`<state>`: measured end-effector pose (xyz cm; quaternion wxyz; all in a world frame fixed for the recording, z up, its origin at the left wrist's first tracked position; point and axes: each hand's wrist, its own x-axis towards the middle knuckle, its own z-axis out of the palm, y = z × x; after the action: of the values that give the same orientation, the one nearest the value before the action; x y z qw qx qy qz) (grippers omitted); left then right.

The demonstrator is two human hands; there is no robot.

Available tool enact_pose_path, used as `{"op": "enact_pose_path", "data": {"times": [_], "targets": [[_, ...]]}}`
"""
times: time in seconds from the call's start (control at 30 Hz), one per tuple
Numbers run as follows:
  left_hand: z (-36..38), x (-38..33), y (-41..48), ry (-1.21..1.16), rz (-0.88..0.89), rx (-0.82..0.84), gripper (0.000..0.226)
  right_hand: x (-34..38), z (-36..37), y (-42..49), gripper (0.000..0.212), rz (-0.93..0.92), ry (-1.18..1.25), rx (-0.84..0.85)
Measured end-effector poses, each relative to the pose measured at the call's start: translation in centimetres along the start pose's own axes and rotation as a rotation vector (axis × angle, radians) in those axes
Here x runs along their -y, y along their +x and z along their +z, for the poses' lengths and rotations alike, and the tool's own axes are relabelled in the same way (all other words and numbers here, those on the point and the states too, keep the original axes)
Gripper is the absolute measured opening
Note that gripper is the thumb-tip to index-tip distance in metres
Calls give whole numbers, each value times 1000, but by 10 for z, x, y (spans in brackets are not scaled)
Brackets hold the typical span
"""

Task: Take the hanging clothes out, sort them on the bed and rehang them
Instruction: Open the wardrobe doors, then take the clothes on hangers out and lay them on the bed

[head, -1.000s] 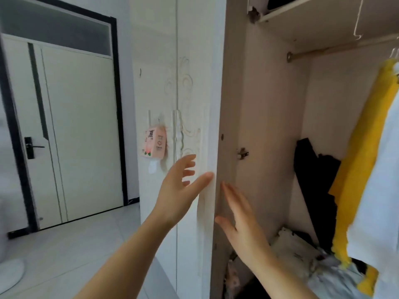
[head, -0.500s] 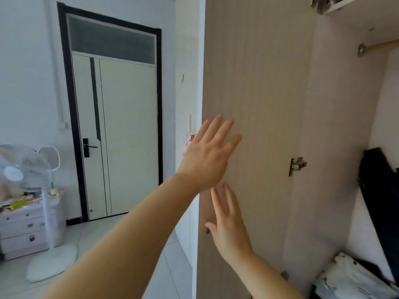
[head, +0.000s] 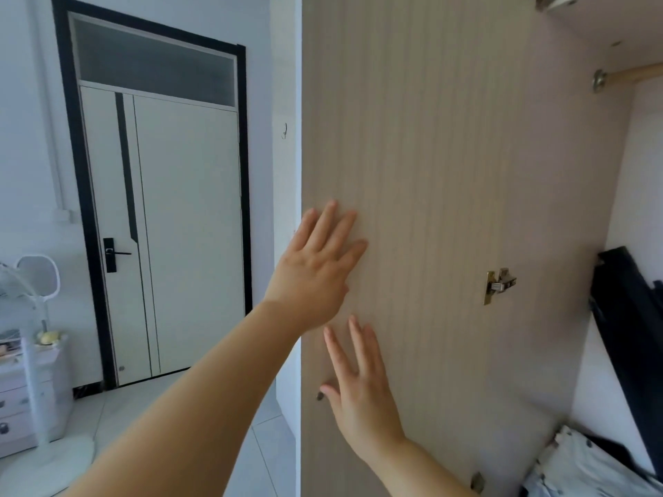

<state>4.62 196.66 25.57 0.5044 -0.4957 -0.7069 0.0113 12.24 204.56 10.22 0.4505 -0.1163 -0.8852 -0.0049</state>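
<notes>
The beige inner face of the wardrobe door (head: pixel 430 174) fills the middle of the view, swung wide open. My left hand (head: pixel 315 270) lies flat on it with straight fingers, close to its free edge. Lower down, my right hand (head: pixel 358 389) also presses flat against the panel, fingers pointing up. Inside the wardrobe at the far right I see a black garment (head: pixel 631 317) hanging, light folded clothes (head: pixel 588 468) on the wardrobe floor, and the end of the wooden hanging rail (head: pixel 631 75) at the top. Neither hand holds anything.
A white room door (head: pixel 168 231) with a black frame stands closed at the left. A white standing fan (head: pixel 36 317) and a white drawer unit (head: pixel 18 399) sit at the far left on the tiled floor. A metal hinge (head: pixel 498 285) joins door and wardrobe.
The wardrobe door has swung further open under both hands. My view has turned left, so the yellow and white hanging clothes have left the frame and more of the room shows.
</notes>
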Motion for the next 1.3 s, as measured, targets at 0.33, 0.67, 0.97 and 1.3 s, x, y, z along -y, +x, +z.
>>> {"op": "enact_pose_path", "data": {"times": [0.33, 0.67, 0.97, 1.3], "targets": [[-14, -57, 46, -335, -84, -247, 44, -94, -84, -1, 66, 17, -322, 26], [-11, -190, 125, -800, 12, -185, 48, -204, -229, -28, 62, 285, -700, 89], [-27, -306, 206, -1050, 42, -192, 55, -294, -352, 2, 55, 315, -993, 71], [-43, -380, 299, -1126, 41, -256, 56, -388, -442, 48, 65, 399, -1347, 153]]}}
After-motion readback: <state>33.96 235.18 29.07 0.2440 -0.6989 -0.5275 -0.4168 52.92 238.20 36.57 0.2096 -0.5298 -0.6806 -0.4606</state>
